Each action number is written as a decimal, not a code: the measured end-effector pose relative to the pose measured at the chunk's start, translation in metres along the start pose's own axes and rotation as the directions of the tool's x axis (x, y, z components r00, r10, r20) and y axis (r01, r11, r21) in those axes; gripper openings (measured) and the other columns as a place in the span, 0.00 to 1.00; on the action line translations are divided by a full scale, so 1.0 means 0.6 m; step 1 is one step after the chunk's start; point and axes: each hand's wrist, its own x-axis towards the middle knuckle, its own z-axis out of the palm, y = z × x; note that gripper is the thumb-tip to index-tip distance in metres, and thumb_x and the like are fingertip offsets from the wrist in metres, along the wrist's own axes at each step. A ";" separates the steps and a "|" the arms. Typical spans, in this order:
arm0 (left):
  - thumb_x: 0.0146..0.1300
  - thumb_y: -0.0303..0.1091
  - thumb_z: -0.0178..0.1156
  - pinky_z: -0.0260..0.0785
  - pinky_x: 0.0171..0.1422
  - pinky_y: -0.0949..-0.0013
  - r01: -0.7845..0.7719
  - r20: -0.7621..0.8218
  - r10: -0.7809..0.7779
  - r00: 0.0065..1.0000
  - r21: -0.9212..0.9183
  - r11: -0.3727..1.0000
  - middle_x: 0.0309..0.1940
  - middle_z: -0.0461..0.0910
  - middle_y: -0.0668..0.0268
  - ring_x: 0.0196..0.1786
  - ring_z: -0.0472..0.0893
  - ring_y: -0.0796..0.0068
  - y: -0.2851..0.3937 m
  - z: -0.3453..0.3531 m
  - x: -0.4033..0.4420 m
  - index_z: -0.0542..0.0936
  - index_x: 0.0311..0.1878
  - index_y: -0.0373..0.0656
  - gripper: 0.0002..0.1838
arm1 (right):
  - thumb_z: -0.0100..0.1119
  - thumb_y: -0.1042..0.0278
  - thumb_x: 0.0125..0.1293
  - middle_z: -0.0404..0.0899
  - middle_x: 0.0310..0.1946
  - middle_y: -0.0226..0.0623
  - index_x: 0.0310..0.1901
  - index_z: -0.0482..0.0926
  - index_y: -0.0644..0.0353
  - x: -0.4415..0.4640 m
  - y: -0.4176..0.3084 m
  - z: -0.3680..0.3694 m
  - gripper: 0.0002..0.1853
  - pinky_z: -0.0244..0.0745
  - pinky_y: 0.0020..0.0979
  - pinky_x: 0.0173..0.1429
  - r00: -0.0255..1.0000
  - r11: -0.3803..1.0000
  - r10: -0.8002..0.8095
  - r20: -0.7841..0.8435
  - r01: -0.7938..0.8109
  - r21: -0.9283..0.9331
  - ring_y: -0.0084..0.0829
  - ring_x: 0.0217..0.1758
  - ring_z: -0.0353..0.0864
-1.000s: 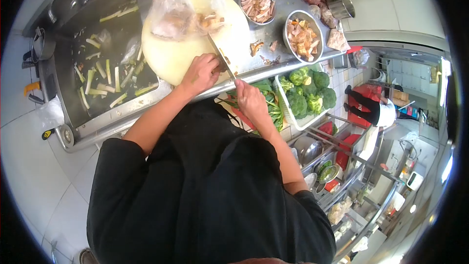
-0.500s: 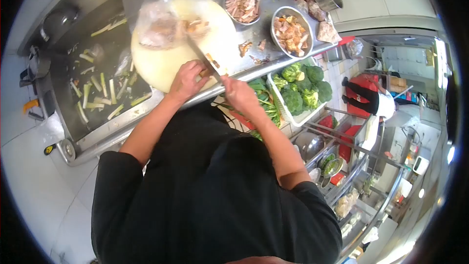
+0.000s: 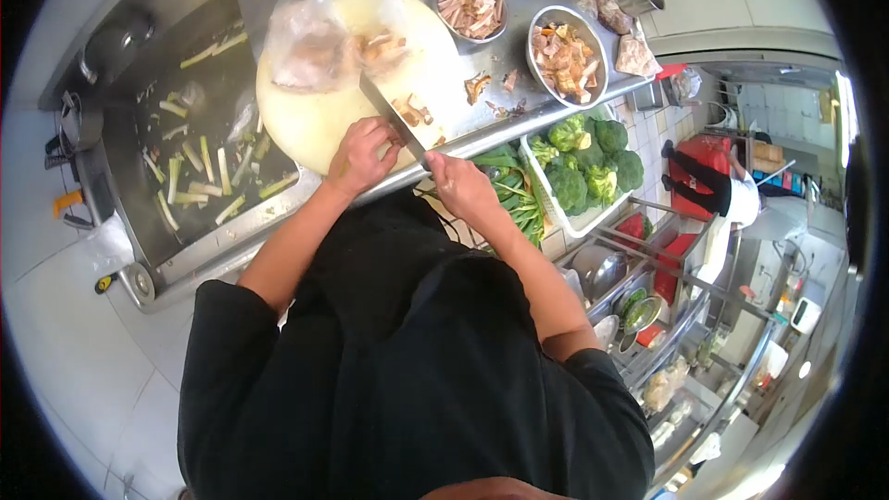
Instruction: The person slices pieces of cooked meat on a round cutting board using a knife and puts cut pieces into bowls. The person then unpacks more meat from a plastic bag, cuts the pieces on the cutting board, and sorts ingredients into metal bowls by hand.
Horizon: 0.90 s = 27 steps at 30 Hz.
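Observation:
My right hand is closed round the handle of a knife, whose blade lies across a round pale cutting board. At the blade's left side, near the board's front edge, my left hand has its fingers curled on something too small to make out. Brown cut pieces lie on the blade's other side. Farther back on the board are a clear plastic bag and more meat pieces, partly under the plastic.
Two bowls of cut meat, a smaller and a larger, stand right of the board. A sink with scallion pieces is at left. A white basket of broccoli sits below the counter edge. Another person is at far right.
The view has shifted a little. The knife has moved with my right hand, and more brown pieces show beside its blade. My left hand stays close to the blade.

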 end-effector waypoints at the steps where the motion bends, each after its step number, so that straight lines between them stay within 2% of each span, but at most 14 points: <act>1: 0.57 0.24 0.69 0.75 0.61 0.58 0.001 -0.019 -0.001 1.000 0.007 1.000 0.48 0.82 0.54 0.54 0.81 0.51 0.001 0.000 0.004 0.84 0.44 0.39 0.11 | 0.39 0.45 0.83 0.86 0.37 0.62 0.47 0.85 0.62 -0.002 -0.010 -0.025 0.30 0.78 0.59 0.52 1.000 0.998 -0.008 -0.006 0.008 0.056 0.66 0.44 0.84; 2: 0.57 0.24 0.69 0.75 0.61 0.57 0.008 -0.048 -0.008 0.999 -0.008 1.000 0.49 0.82 0.53 0.55 0.81 0.50 -0.005 0.003 0.007 0.83 0.46 0.38 0.12 | 0.39 0.44 0.83 0.85 0.36 0.62 0.46 0.85 0.64 -0.003 -0.010 -0.044 0.30 0.79 0.58 0.51 1.000 0.994 -0.018 -0.007 0.019 0.108 0.66 0.42 0.84; 3: 0.57 0.23 0.69 0.75 0.62 0.57 0.022 -0.075 -0.024 0.997 -0.025 0.999 0.49 0.81 0.53 0.55 0.81 0.50 -0.013 0.009 0.004 0.82 0.47 0.37 0.14 | 0.36 0.41 0.83 0.83 0.25 0.58 0.41 0.82 0.68 -0.003 0.019 -0.039 0.35 0.80 0.51 0.38 0.991 0.987 -0.109 -0.071 0.117 0.111 0.57 0.30 0.85; 6: 0.58 0.20 0.66 0.70 0.69 0.54 0.133 -0.108 -0.142 0.984 -0.092 0.987 0.56 0.77 0.48 0.61 0.77 0.45 -0.013 0.018 0.001 0.79 0.53 0.35 0.18 | 0.35 0.37 0.83 0.77 0.17 0.48 0.36 0.79 0.70 -0.042 -0.006 -0.121 0.38 0.76 0.40 0.30 0.953 0.850 0.220 0.210 -0.293 0.438 0.41 0.20 0.82; 7: 0.58 0.20 0.65 0.70 0.70 0.54 0.154 -0.115 -0.166 0.979 -0.109 0.982 0.58 0.75 0.46 0.63 0.76 0.44 -0.012 0.024 0.006 0.78 0.55 0.35 0.20 | 0.36 0.35 0.82 0.71 0.14 0.38 0.34 0.77 0.68 -0.042 0.015 -0.126 0.38 0.72 0.34 0.27 0.947 0.816 0.227 0.228 -0.313 0.486 0.29 0.17 0.76; 10: 0.62 0.24 0.62 0.64 0.75 0.50 0.192 -0.129 -0.199 0.971 -0.065 0.979 0.68 0.68 0.40 0.69 0.71 0.39 -0.008 0.058 0.019 0.74 0.67 0.35 0.27 | 0.36 0.35 0.82 0.72 0.13 0.38 0.32 0.77 0.66 -0.026 0.119 -0.087 0.38 0.72 0.36 0.24 0.933 0.675 0.247 0.262 -0.360 0.644 0.32 0.15 0.75; 14: 0.67 0.33 0.64 0.56 0.79 0.41 0.180 -0.141 -0.170 0.975 0.061 0.982 0.74 0.62 0.36 0.73 0.66 0.35 0.024 0.104 0.038 0.72 0.72 0.36 0.31 | 0.34 0.34 0.84 0.69 0.14 0.34 0.50 0.78 0.64 -0.028 0.162 -0.021 0.36 0.65 0.32 0.19 0.859 0.352 0.278 0.430 -0.508 0.786 0.27 0.12 0.67; 16: 0.68 0.34 0.64 0.54 0.79 0.40 0.157 -0.157 -0.126 0.980 0.200 0.967 0.74 0.62 0.36 0.74 0.65 0.35 0.024 0.121 0.048 0.72 0.72 0.36 0.30 | 0.34 0.35 0.84 0.69 0.14 0.34 0.51 0.75 0.64 -0.020 0.162 0.016 0.34 0.65 0.32 0.19 0.861 0.474 0.171 0.480 -0.499 0.726 0.28 0.12 0.66; 17: 0.68 0.34 0.65 0.54 0.79 0.40 0.177 -0.180 -0.140 0.974 0.210 0.962 0.73 0.64 0.38 0.74 0.64 0.36 0.024 0.127 0.055 0.74 0.70 0.37 0.28 | 0.34 0.36 0.85 0.70 0.14 0.34 0.50 0.74 0.64 -0.019 0.137 0.016 0.33 0.65 0.32 0.19 0.855 0.425 0.117 0.505 -0.503 0.753 0.28 0.12 0.66; 21: 0.66 0.29 0.65 0.57 0.78 0.45 0.104 -0.179 -0.094 0.979 0.044 0.994 0.70 0.67 0.43 0.72 0.66 0.40 0.038 0.151 0.097 0.79 0.63 0.36 0.22 | 0.34 0.36 0.85 0.70 0.14 0.35 0.50 0.72 0.63 -0.009 0.135 -0.003 0.32 0.65 0.32 0.19 0.852 0.444 0.032 0.523 -0.481 0.756 0.28 0.12 0.68; 24: 0.69 0.30 0.64 0.59 0.78 0.48 -0.045 -0.108 0.030 0.994 -0.134 0.990 0.74 0.64 0.45 0.74 0.66 0.43 0.081 0.207 0.177 0.78 0.65 0.37 0.22 | 0.33 0.35 0.85 0.71 0.14 0.35 0.49 0.72 0.63 -0.044 0.158 -0.067 0.33 0.65 0.31 0.19 0.919 0.343 0.150 0.364 -0.394 0.853 0.27 0.13 0.69; 25: 0.68 0.29 0.64 0.60 0.79 0.49 -0.102 -0.078 0.087 0.993 -0.208 0.973 0.74 0.65 0.46 0.75 0.66 0.44 0.105 0.234 0.216 0.79 0.65 0.38 0.22 | 0.32 0.33 0.84 0.72 0.13 0.35 0.21 0.73 0.60 -0.053 0.172 -0.085 0.41 0.66 0.32 0.20 0.938 0.338 0.216 0.270 -0.332 0.881 0.29 0.12 0.70; 26: 0.67 0.28 0.65 0.61 0.79 0.50 -0.146 -0.055 0.136 0.989 -0.280 0.949 0.73 0.66 0.47 0.75 0.67 0.44 0.131 0.262 0.260 0.79 0.65 0.38 0.22 | 0.33 0.32 0.83 0.72 0.14 0.34 0.25 0.74 0.60 -0.069 0.173 -0.131 0.40 0.65 0.31 0.19 0.916 0.378 0.299 0.266 -0.370 0.849 0.28 0.12 0.70; 27: 0.67 0.29 0.66 0.60 0.80 0.50 -0.221 -0.056 0.214 0.975 -0.296 0.929 0.72 0.67 0.47 0.75 0.67 0.45 0.155 0.288 0.307 0.80 0.64 0.40 0.22 | 0.34 0.31 0.83 0.72 0.14 0.34 0.25 0.74 0.60 -0.070 0.195 -0.134 0.40 0.65 0.31 0.19 0.910 0.293 0.368 0.188 -0.305 0.906 0.28 0.12 0.70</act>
